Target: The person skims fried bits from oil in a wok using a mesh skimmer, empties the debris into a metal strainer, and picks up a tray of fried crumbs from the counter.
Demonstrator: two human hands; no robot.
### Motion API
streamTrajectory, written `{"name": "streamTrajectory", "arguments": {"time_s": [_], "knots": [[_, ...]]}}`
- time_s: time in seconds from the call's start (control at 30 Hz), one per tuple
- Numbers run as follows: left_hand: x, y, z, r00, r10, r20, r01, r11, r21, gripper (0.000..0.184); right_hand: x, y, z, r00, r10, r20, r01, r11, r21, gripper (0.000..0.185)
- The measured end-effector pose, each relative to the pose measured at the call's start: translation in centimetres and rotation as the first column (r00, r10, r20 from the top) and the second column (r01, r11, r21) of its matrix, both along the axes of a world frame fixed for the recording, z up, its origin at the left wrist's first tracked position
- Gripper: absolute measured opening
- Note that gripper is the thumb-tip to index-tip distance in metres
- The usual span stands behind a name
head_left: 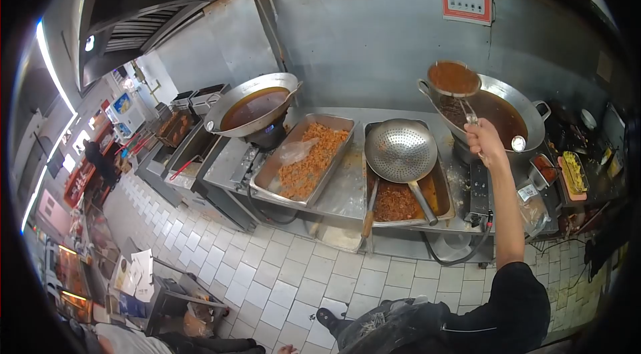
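R hand is clamped on the handle of 1 mesh strainer, held over the R wok, w/ reddish-brown stuff in it. L hand: only fingertips at btm edge, approx 7 o'c from R hand (all clock dirs from there); can't tell if it grips anything. Strainers, 2: other is a perforated strainer, 9 o'c, lying across near tray. Woks, 2: R one has dark brown liquid; L wok, just past 9 o'c, ditto. Big steel trays, 2: near tray, 8 o'c, w/ dark red-brown crumbly food, plus 1 wood-handled tool at its L side; far tray, 9 o'c, w/ orange-brown pcs & 1 clear plastic bag on top. Approx 4 o'c: 1 small tray w/ yellow food.
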State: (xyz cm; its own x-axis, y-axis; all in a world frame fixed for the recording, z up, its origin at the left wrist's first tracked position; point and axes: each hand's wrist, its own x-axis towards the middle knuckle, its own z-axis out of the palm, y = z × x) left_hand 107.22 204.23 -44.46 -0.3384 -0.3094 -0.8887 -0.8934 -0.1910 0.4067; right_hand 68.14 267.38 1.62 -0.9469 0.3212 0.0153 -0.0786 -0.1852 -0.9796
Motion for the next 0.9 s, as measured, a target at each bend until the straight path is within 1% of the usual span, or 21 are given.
{"name": "streamTrajectory", "arguments": {"time_s": [0.03, 0.1, 0.17, 0.27, 0.3, 0.37, 0.4, 0.5, 0.53, 0.57, 0.63, 0.67, 0.73, 0.77, 0.8, 0.83, 0.87, 0.9], "knots": [[-1.1, -0.6, 0.3, 0.999, -0.032, -0.016, 0.032, 0.999, -0.011, 0.042, 0.2, -0.2, 0.4, 0.998, -0.054, -0.020, 0.055, 0.997, 0.051, 0.014], [-3.0, -1.6, 0.3, 0.994, -0.096, -0.049, 0.095, 0.995, -0.023, 0.042, 0.5, 0.2, 0.9, 0.996, -0.042, -0.081, 0.049, 0.995, 0.088, 0.017], [-4.0, -2.2, -0.3, 0.986, -0.149, -0.076, 0.148, 0.989, -0.017, 0.042, 0.9, -0.3, 1.7, 0.993, -0.065, -0.102, 0.069, 0.997, 0.036, 0.016], [-4.2, -2.5, -0.9, 0.968, -0.230, -0.097, 0.231, 0.973, -0.004, 0.042, 0.4, 0.2, 0.5, 0.993, -0.089, -0.083, 0.077, 0.987, -0.140, 0.015], [-4.1, -2.5, -1.1, 0.959, -0.264, -0.103, 0.265, 0.964, -0.003, 0.042, 0.0, 1.0, -0.6, 0.995, -0.068, -0.070, 0.057, 0.987, -0.148, 0.016], [-3.8, -3.7, -0.3, 0.957, -0.287, -0.037, 0.289, 0.954, 0.083, 0.042, -1.0, 3.2, -2.4, 0.999, -0.009, -0.045, 0.003, 0.990, -0.139, 0.018], [-3.4, -3.9, -0.1, 0.957, -0.289, -0.009, 0.288, 0.948, 0.135, 0.043, -1.2, 3.9, -2.7, 1.000, -0.024, -0.002, 0.024, 0.995, -0.096, 0.018], [-2.2, -6.5, 0.4, 0.982, -0.161, 0.102, 0.152, 0.984, 0.089, 0.045, 0.9, -0.3, -1.8, 0.970, -0.216, 0.108, 0.194, 0.963, 0.188, 0.015], [-2.5, -6.5, 1.9, 0.977, -0.081, 0.196, 0.058, 0.991, 0.120, 0.047, 1.1, -2.0, -1.7, 0.959, -0.253, 0.123, 0.214, 0.940, 0.266, 0.012], [-2.0, -7.2, 2.7, 0.987, -0.083, 0.139, 0.056, 0.980, 0.189, 0.047, 0.9, -2.6, -2.3, 0.958, -0.262, 0.116, 0.223, 0.936, 0.273, 0.011], [-1.7, -9.5, 4.5, 0.996, -0.078, 0.031, 0.064, 0.947, 0.314, 0.048, 1.8, -4.7, -1.1, 0.971, -0.206, 0.118, 0.168, 0.948, 0.270, 0.006], [-2.1, -9.9, 5.1, 0.983, -0.176, -0.054, 0.183, 0.951, 0.250, 0.045, 2.1, -6.0, -0.9, 0.971, -0.203, 0.129, 0.158, 0.943, 0.293, 0.005], [-1.8, -9.5, 6.8, 0.952, -0.137, -0.275, 0.166, 0.982, 0.087, 0.046, 2.5, -8.8, -0.5, 0.970, -0.196, 0.143, 0.137, 0.930, 0.341, 0.005], [-2.5, -9.6, 7.5, 0.914, -0.125, -0.387, 0.140, 0.990, 0.012, 0.046, 2.5, -10.1, -1.2, 0.967, -0.212, 0.143, 0.137, 0.901, 0.413, 0.009], [-3.5, -11.6, 5.3, 0.936, -0.135, -0.326, 0.145, 0.989, 0.009, 0.042, 2.4, -11.4, -2.1, 0.958, -0.251, 0.140, 0.144, 0.842, 0.520, 0.009], [-5.9, -13.8, 2.1, 0.972, -0.130, -0.194, 0.135, 0.991, 0.010, 0.038, 1.9, -12.8, -3.5, 0.949, -0.285, 0.134, 0.144, 0.770, 0.621, 0.009], [-8.3, -16.2, -2.0, 0.991, -0.126, -0.054, 0.126, 0.992, -0.005, 0.035, 1.0, -13.6, -6.3, 0.950, -0.313, 0.001, 0.172, 0.525, 0.834, 0.008], [-10.2, -17.6, -4.2, 0.991, -0.136, -0.009, 0.135, 0.990, -0.025, 0.032, 0.3, -14.2, -9.0, 0.946, -0.297, -0.132, 0.204, 0.225, 0.953, 0.007]]}}
